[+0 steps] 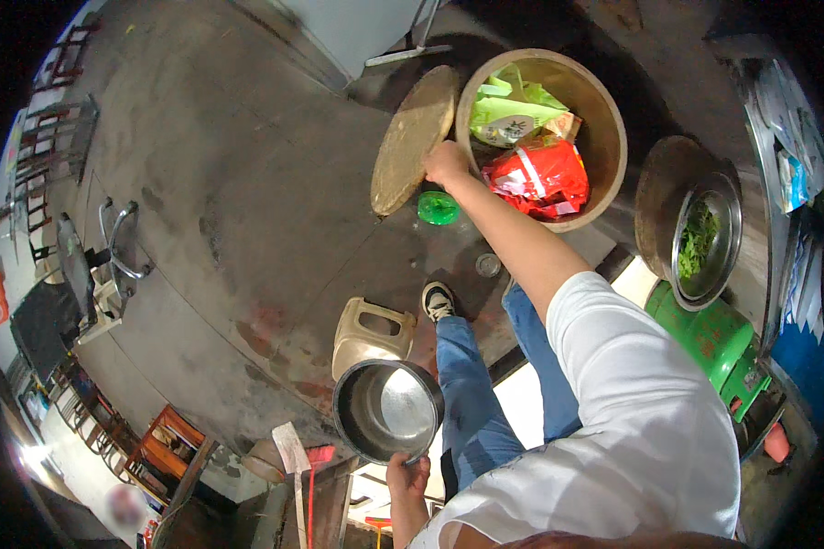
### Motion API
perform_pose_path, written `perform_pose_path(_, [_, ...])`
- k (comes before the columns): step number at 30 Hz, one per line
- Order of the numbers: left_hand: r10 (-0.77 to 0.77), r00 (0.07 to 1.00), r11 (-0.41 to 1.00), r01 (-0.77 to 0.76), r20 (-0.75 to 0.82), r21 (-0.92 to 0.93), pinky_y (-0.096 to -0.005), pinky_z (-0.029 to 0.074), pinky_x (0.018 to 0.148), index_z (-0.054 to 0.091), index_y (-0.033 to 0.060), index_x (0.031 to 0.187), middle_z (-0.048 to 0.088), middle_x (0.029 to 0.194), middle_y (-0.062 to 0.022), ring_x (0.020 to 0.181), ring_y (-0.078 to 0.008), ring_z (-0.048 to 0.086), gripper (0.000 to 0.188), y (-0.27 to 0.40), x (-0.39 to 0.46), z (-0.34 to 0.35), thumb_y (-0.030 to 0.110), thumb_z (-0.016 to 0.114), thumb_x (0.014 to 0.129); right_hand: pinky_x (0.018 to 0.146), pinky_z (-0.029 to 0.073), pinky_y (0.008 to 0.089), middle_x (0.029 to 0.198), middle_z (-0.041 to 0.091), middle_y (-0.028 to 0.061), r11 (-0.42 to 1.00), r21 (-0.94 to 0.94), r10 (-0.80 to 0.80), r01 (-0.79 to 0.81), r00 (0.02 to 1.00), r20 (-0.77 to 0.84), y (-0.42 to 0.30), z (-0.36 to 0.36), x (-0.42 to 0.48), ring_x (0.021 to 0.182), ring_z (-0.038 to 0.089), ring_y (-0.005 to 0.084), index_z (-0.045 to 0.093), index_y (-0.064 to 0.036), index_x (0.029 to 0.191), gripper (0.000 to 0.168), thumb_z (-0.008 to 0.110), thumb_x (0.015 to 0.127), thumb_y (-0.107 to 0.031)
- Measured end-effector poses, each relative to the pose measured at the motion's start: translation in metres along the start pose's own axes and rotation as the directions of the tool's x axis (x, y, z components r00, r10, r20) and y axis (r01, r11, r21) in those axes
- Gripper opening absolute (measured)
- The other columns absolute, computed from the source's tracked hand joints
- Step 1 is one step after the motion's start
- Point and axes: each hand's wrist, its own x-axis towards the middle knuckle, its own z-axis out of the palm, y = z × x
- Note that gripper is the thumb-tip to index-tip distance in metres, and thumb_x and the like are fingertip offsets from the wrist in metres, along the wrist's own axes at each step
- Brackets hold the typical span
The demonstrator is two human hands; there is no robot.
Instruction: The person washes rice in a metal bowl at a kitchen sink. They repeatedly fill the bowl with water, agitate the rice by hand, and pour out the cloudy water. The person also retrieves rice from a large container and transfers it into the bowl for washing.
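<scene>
My left hand (408,475) grips the rim of a round metal pot (384,412). The pot has a dark rim and nothing in it. Up ahead, my right hand (448,163) grips the edge of a round, worn lid (415,141), which is tilted on its side. This lid stands beside a large brown round vat (610,137), uncovered, with a light green plastic bag (515,113) and a red plastic bag (542,175) inside. Just below my right hand is a green plastic container (439,208), partly hidden by my forearm.
A beige plastic stool (371,329) stands just beyond the pot. To the right are a metal basin (707,240) with leafy greens and a green gas cylinder (704,336). A small clear round object (487,265) lies on the floor. Brooms (292,449) stand lower left; an office chair (113,254) is farther left.
</scene>
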Motion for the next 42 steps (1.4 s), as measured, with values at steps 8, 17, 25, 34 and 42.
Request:
perform_pose_path(8, [0.021, 0.989, 0.997, -0.032, 0.149, 0.071, -0.0284, 0.048, 0.052, 0.047, -0.0031, 0.091, 0.054, 0.085, -0.0154, 0.067, -0.0252, 0.053, 0.027, -0.003, 0.002, 0.048, 0.006, 0.047, 0.065, 0.066, 0.048, 0.0351, 0.073, 0.060, 0.0144, 0.837, 0.405, -0.176, 0.368, 0.882, -0.438, 0.025, -0.076, -0.033, 0.071, 0.059, 0.0284, 0.059, -0.003, 0.081, 0.014, 0.054, 0.071, -0.011])
perform_pose_path(17, [0.080, 0.990, 0.978, -0.101, 0.118, 0.181, -0.0288, 0.044, 0.052, 0.046, -0.0033, 0.099, 0.054, 0.093, -0.0152, 0.074, -0.0267, 0.052, 0.035, -0.018, 0.003, 0.090, 0.007, 0.046, 0.066, 0.064, 0.049, 0.0419, 0.082, 0.060, 0.0208, 0.797, -0.544, -0.263, 0.262, 0.962, 0.078, 0.067, -0.148, 0.014, 0.076, 0.060, 0.0327, 0.061, -0.001, 0.078, 0.019, 0.043, 0.074, -0.007])
perform_pose_path(25, [0.094, 0.986, 0.979, -0.117, 0.138, 0.168, -0.0307, 0.044, 0.050, 0.046, -0.0024, 0.100, 0.054, 0.090, -0.0130, 0.071, -0.0245, 0.053, 0.033, -0.042, 0.009, 0.124, 0.004, 0.045, 0.067, 0.056, 0.048, 0.0408, 0.074, 0.058, 0.0193, 0.734, -0.436, -0.467, 0.521, 0.853, 0.233, 0.111, -0.137, 0.007, 0.067, 0.059, 0.0319, 0.058, 0.000, 0.074, 0.015, 0.047, 0.074, -0.011])
perform_pose_path(34, [0.177, 0.946, 0.948, -0.238, 0.270, 0.213, -0.0324, 0.048, 0.050, 0.045, -0.0025, 0.101, 0.056, 0.086, -0.0134, 0.066, -0.0242, 0.057, 0.032, -0.053, 0.044, 0.146, 0.003, 0.044, 0.069, 0.067, 0.046, 0.0341, 0.099, 0.056, 0.0173, 0.975, -0.200, 0.160, -0.091, 0.919, 0.361, 0.052, -0.128, 0.076, 0.089, 0.056, 0.0240, 0.051, 0.000, 0.107, 0.039, 0.056, 0.071, -0.011])
perform_pose_path(42, [0.246, 0.942, 0.918, -0.302, 0.228, 0.258, -0.0313, 0.050, 0.045, 0.043, -0.0058, 0.102, 0.056, 0.086, -0.0148, 0.060, -0.0239, 0.058, 0.033, -0.049, 0.062, 0.161, 0.002, 0.042, 0.069, 0.068, 0.044, 0.0326, 0.094, 0.058, 0.0098, 0.657, 0.661, 0.291, -0.362, 0.931, 0.220, 0.079, -0.093, 0.073, 0.079, 0.055, 0.0213, 0.056, -0.008, 0.104, 0.042, 0.040, 0.082, -0.040])
